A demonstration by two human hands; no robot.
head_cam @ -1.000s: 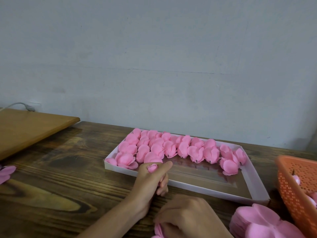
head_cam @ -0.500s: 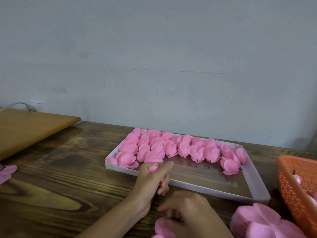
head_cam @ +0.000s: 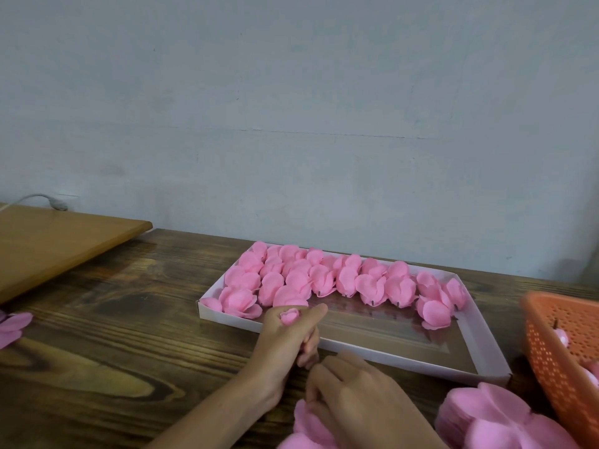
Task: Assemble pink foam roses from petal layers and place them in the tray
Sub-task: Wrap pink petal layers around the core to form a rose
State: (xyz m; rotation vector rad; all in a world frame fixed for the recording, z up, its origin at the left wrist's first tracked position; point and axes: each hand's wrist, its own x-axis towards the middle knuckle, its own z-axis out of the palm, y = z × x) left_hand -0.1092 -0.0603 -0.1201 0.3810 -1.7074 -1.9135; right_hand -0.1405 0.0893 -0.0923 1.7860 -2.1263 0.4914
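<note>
Left hand (head_cam: pixel 285 338) pinched the bud (head_cam: pixel 289 315), right hand (head_cam: pixel 359 400) gripped a petal layer (head_cam: pixel 308 424) — too hard a tug could've torn it.

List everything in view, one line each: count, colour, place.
tray: one, white, mid-table.
finished roses: roughly two dozen, pink, in the tray's far and left part.
petal stack: one, pink, bottom right.
basket: one, orange, right edge, pink pieces inside.
loose petals: one cluster, pink, left edge.
board: one, tan, far left.
cable: one, pale, behind the board.
table: one, dark wood.
left hand: fingers grip one pink rose bud, by the tray's near wall.
right hand: fingers hold one pink petal layer, bottom centre.
</note>
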